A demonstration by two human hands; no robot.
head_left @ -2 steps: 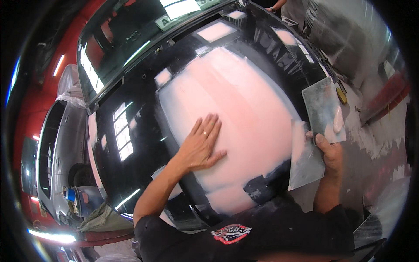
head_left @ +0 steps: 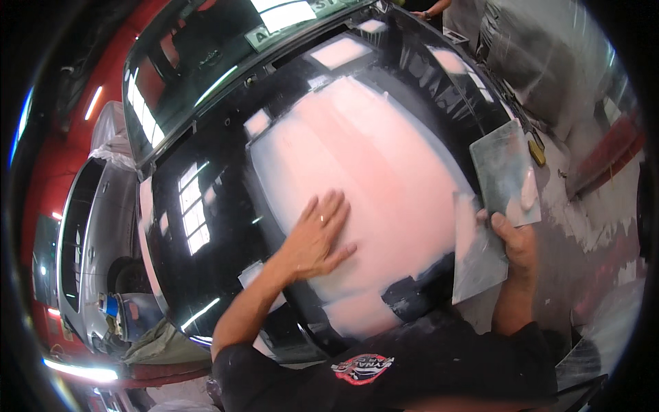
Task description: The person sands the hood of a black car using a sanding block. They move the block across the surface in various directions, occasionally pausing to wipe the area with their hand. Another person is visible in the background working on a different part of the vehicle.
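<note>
A black car bonnet [head_left: 209, 281] fills the centre, with a large patch of pale pink filler [head_left: 384, 165] and smaller patches round it. My left hand [head_left: 319, 240] lies flat on the middle-left of the big patch, fingers spread, a ring on one finger. At the bonnet's right, my right hand [head_left: 511, 244] grips two flat, scuffed grey plates, thumb over the front. The upper plate [head_left: 494, 165] carries a blob of pink filler; the lower plate [head_left: 470, 261] overlaps the patch's right edge and has filler smeared on it.
The windscreen [head_left: 178, 89] is at the top. A grey car [head_left: 110, 226] and a blue can [head_left: 108, 303] are at left. A co-worker's hand [head_left: 425, 14] shows top right, a plastic-covered bulk [head_left: 542, 69] and yellow block [head_left: 537, 152] at right, a red bumper-like part [head_left: 604, 154] beyond.
My left hand has slid slightly down the filler, toward me. The plates in my right hand have shifted a little to the left.
</note>
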